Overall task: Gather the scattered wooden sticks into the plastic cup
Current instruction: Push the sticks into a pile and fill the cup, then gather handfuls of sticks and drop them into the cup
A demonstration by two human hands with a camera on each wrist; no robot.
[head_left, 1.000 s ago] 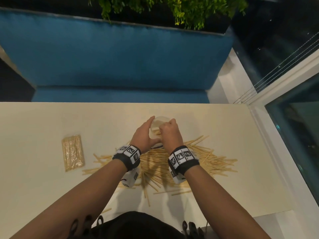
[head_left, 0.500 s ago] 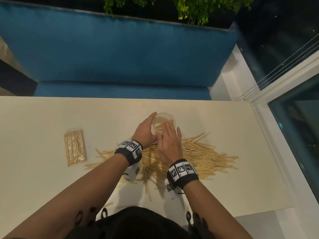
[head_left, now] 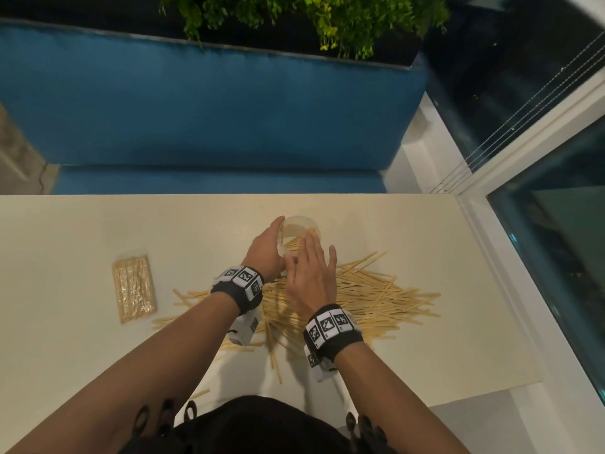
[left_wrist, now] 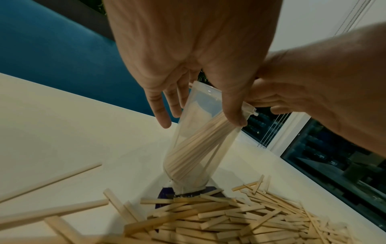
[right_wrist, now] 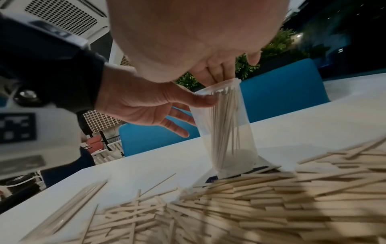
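Observation:
A clear plastic cup stands upright on the cream table, with several wooden sticks leaning inside it. My left hand holds the cup near its rim: the thumb presses one side of the wall and the fingers lie on the other. My right hand hovers over the cup's near side with straight fingers, and its fingertips are at the rim. It grips nothing. A big pile of loose sticks lies just in front of the cup and under both wrists.
A wrapped packet of sticks lies to the left. A few stray sticks reach toward the near table edge. A blue bench runs behind the table, under a planter. A window frame borders the right side.
My right hand has drawn back from the cup's mouth toward me, and its fingers have gone from curled to straight. The left hand stays on the cup.

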